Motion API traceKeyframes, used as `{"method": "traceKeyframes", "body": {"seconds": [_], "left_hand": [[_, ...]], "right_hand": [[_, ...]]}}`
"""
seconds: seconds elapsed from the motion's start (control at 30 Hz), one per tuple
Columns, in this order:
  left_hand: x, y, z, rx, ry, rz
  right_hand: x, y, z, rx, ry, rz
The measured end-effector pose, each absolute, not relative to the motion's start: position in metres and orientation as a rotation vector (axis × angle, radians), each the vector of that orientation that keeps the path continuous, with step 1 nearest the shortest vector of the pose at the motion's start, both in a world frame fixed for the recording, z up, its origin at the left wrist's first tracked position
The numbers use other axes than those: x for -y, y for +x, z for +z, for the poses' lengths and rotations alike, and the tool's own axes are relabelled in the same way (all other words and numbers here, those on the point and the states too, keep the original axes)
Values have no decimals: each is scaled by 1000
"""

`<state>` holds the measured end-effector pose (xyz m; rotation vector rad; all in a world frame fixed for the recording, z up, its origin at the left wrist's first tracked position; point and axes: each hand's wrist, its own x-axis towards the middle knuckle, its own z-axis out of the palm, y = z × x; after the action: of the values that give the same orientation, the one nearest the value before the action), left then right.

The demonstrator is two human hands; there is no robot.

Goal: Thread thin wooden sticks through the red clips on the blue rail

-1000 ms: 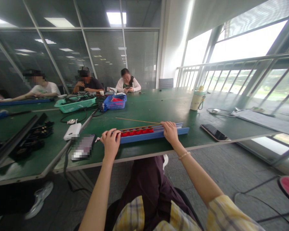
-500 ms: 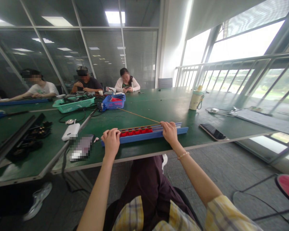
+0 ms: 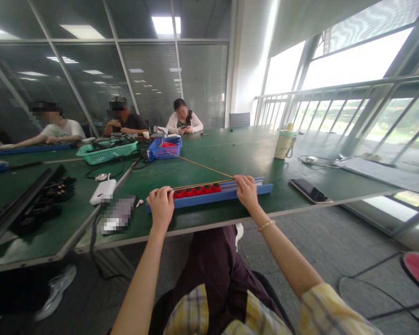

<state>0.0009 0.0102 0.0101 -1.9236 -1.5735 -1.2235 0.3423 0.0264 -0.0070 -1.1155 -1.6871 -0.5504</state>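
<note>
A long blue channel-shaped rail [image 3: 206, 201] lies along the near table edge, with a row of several red blocks [image 3: 197, 190] with dark tops in its left half. A thin orange cord [image 3: 204, 166] slants from the blue basket to my right hand [image 3: 246, 190], then runs back leftward above the blocks. My left hand [image 3: 161, 204] is closed over the rail's left end, with the cord reaching its fingertips. Near the rail's right end, my right hand pinches the cord, fingers bent over the rail. The fingertips of both hands are partly hidden.
A blue basket [image 3: 165, 151] and a green basket [image 3: 106, 153] with cables stand beyond the rail. A phone [image 3: 309, 190] and a bottle [image 3: 285, 143] are on the right. A white power bank [image 3: 103, 191] lies left. Several people sit across the table.
Both hands stay almost in place on the rail. The slanting stretch of cord toward the basket has shifted slightly.
</note>
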Motion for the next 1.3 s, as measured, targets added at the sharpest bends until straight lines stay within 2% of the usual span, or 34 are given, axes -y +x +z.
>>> {"method": "traceKeyframes", "body": {"seconds": [1.3], "left_hand": [[-10,3,12,1482,-1912,-1284]], "right_hand": [[-26,341,-8,1758,-1108,-495]]}}
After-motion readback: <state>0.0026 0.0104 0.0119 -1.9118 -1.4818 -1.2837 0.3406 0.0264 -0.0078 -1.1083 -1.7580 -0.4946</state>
